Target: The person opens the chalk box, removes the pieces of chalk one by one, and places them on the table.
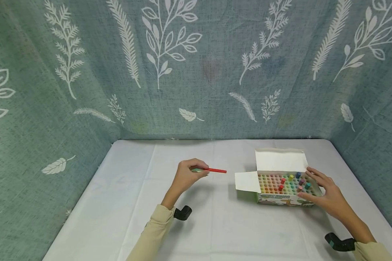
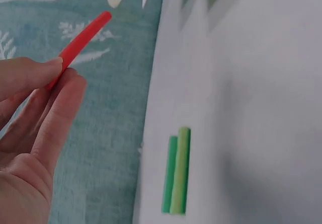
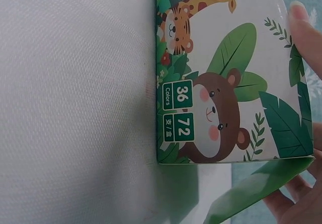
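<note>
My left hand point(image 1: 186, 175) pinches a slim red crayon point(image 1: 219, 170) between thumb and fingertips, raised over the white table. Its free end points right, toward the box. In the left wrist view, two green crayons point(image 2: 177, 171) lie side by side on the table below that hand. My right hand point(image 1: 330, 197) grips the right end of an open cardboard crayon box point(image 1: 274, 199), thumb at the front and fingers at the back. Several crayons, such as a red crayon point(image 1: 282, 181) and a blue crayon point(image 1: 298, 175), stand out of the box's rows of holes.
A white lid flap point(image 1: 281, 160) stands up behind the box, and a side flap point(image 1: 247, 182) sticks out to its left. Cartoon animals cover the box front. A patterned green curtain point(image 1: 212, 101) hangs behind and beside the white-covered table point(image 1: 241, 232).
</note>
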The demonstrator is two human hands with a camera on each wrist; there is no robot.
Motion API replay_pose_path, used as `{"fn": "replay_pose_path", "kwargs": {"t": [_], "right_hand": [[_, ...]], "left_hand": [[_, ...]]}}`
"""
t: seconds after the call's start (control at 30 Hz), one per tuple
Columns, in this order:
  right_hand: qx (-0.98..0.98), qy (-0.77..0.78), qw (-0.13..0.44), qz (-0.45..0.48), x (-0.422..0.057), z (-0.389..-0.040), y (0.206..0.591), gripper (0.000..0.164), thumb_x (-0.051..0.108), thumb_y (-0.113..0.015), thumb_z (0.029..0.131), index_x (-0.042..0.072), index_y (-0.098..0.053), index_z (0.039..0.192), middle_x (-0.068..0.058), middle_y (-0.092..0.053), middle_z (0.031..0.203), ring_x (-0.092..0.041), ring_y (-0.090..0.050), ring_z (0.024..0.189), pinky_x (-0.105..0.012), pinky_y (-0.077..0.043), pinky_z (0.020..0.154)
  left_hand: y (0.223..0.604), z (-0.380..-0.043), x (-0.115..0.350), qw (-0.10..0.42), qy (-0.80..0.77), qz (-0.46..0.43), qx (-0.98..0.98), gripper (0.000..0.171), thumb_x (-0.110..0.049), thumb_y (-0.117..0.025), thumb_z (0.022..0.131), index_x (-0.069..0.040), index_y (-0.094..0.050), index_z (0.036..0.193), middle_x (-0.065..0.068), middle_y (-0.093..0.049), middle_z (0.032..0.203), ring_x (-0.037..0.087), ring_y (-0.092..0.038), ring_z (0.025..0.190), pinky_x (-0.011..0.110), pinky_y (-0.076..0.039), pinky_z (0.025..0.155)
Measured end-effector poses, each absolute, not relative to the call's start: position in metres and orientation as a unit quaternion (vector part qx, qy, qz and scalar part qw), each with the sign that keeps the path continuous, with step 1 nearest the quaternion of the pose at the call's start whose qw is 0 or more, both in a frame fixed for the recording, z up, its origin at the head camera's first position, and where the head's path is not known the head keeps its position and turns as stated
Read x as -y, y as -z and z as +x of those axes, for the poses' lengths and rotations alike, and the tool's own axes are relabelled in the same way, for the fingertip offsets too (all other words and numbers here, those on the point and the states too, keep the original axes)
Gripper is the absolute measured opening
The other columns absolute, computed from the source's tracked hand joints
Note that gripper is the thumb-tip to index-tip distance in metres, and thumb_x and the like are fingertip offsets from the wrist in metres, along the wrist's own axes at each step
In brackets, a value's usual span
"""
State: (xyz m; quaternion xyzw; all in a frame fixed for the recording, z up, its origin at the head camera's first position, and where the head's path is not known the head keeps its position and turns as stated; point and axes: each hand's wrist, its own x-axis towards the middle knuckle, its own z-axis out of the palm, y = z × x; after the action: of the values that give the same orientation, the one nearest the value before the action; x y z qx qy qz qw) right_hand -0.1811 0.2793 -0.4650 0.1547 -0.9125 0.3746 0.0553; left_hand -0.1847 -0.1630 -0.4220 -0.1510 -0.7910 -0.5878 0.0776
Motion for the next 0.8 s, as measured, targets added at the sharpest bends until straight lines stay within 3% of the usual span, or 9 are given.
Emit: {"fn": "replay_pose_path", "kwargs": {"t": [0.17, 0.43, 0.8], "right_hand": [[0.916, -0.369, 0.048, 0.152, -0.280, -0.182, 0.465, 0.085, 0.025, -0.078, 0.079, 0.002, -0.033, 0.146, -0.021, -0.023, 0.151, -0.051, -0.026, 0.124, -0.067, -0.031, 0.082], [0.919, -0.363, 0.049, 0.148, -0.280, -0.183, 0.464, 0.085, 0.027, -0.079, 0.078, 0.002, -0.033, 0.146, -0.021, -0.024, 0.151, -0.051, -0.026, 0.125, -0.067, -0.031, 0.083], [0.913, -0.375, 0.055, 0.150, -0.280, -0.182, 0.466, 0.084, 0.025, -0.079, 0.078, 0.003, -0.035, 0.146, -0.019, -0.025, 0.151, -0.050, -0.025, 0.127, -0.065, -0.031, 0.087]], "left_hand": [[0.450, -0.190, 0.185, 0.063, 0.607, -0.118, 0.784, 0.011, 0.000, -0.077, 0.076, -0.003, -0.074, 0.087, 0.008, -0.069, 0.092, 0.020, -0.066, 0.085, 0.032, -0.057, 0.069], [0.472, -0.188, 0.208, 0.034, 0.621, -0.056, 0.781, 0.012, 0.000, -0.077, 0.076, -0.003, -0.074, 0.087, 0.013, -0.067, 0.093, 0.032, -0.068, 0.080, 0.035, -0.057, 0.070], [0.487, -0.193, 0.220, 0.032, 0.553, -0.022, 0.832, 0.013, -0.003, -0.080, 0.074, -0.012, -0.075, 0.083, 0.003, -0.069, 0.090, 0.016, -0.067, 0.083, 0.029, -0.052, 0.076]]}}
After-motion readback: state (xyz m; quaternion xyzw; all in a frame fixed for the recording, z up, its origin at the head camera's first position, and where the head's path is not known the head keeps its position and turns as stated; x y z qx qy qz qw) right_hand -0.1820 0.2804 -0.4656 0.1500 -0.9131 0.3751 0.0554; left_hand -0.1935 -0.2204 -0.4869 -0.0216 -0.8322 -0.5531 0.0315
